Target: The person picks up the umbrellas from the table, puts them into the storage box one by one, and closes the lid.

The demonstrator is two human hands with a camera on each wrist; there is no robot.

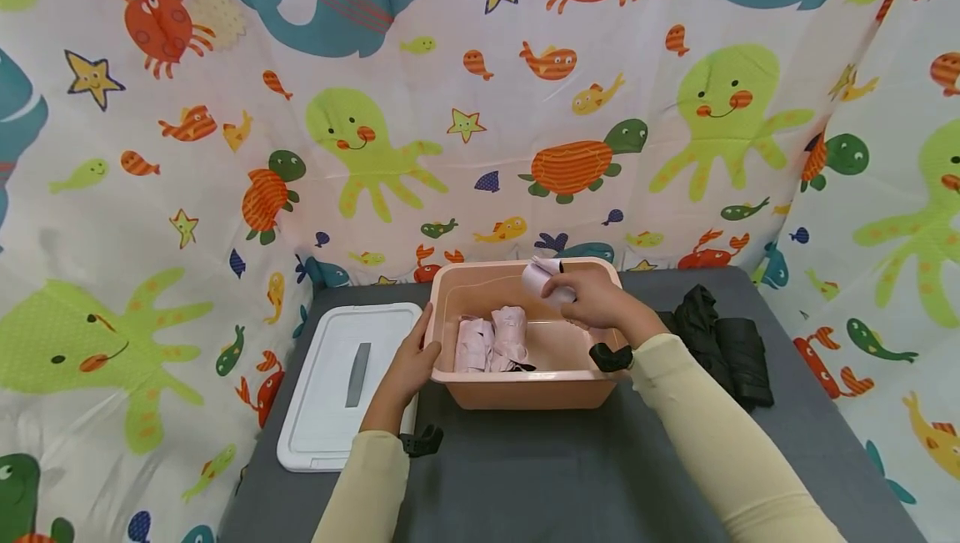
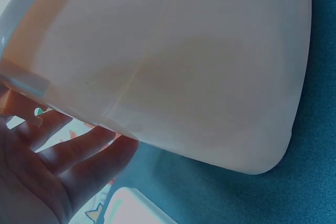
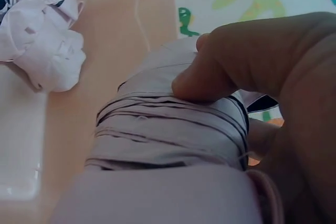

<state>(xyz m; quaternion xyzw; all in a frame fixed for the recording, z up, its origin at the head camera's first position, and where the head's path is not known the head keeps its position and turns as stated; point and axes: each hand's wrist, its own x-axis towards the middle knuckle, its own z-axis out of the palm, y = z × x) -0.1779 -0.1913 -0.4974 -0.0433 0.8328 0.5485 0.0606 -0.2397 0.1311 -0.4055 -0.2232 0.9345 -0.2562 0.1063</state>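
A peach plastic bin (image 1: pixel 525 393) stands on the table. My left hand (image 1: pixel 405 364) holds its left rim; in the left wrist view the fingers (image 2: pixel 86 150) lie along that rim, against the outer wall. Inside the bin, at the left, two pale pink rolled cloth bundles (image 1: pixel 510 334) lie side by side. Over the bin's right rear part, my right hand (image 1: pixel 596 301) grips another pale pink rolled cloth (image 1: pixel 537 278). Up close in the right wrist view, this roll shows several folded layers, with the thumb (image 3: pixel 202 85) pressed on top.
A white lid (image 1: pixel 322 393) with a grey handle (image 1: pixel 358 374) lies flat left of the bin. Several black rolled bundles (image 1: pixel 742 355) lie to the right, by my right forearm. A curtain (image 1: pixel 465 168) printed with sea animals hangs behind and beside the dark grey table (image 1: pixel 525 476).
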